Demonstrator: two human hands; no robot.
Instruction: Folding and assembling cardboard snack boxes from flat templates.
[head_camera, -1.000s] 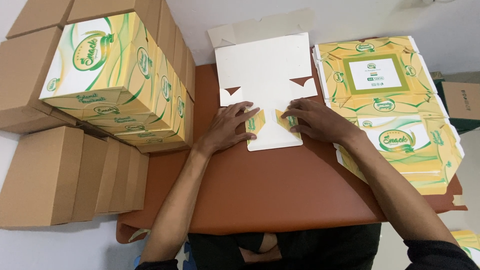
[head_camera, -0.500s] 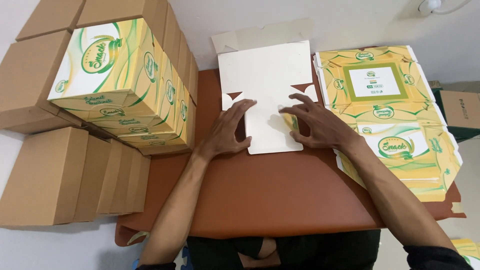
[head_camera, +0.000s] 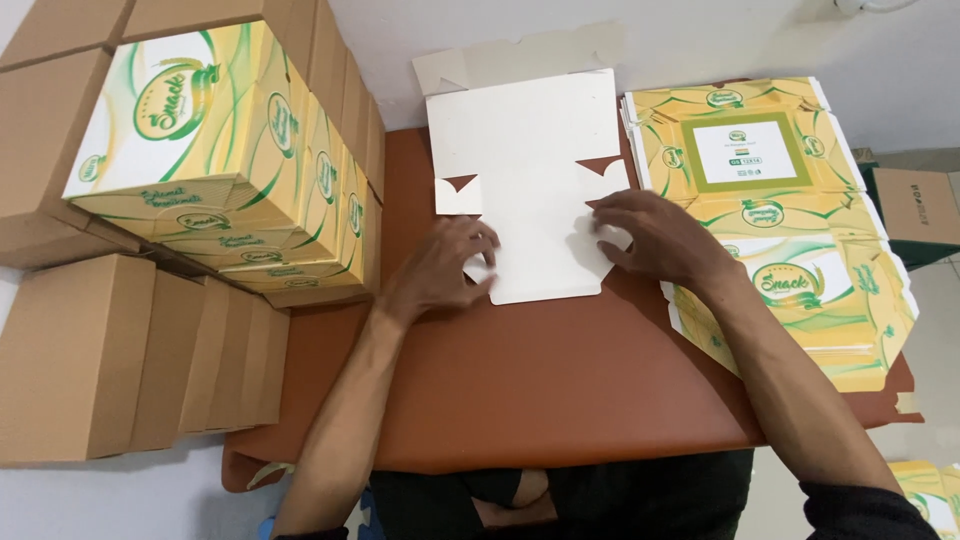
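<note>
Head view: left hand (head_camera: 450, 265) and right hand (head_camera: 655, 240) press flat, fingers spread, on a white carton blank (head_camera: 525, 170); likely light, bendable, best gripped at edges.

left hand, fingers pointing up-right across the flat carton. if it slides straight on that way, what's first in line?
Likely only the flat white carton blank it already rests on. The left hand points toward the blank's middle, then its far flap and the wall. The right hand sits just to the side, probably out of line.
</note>
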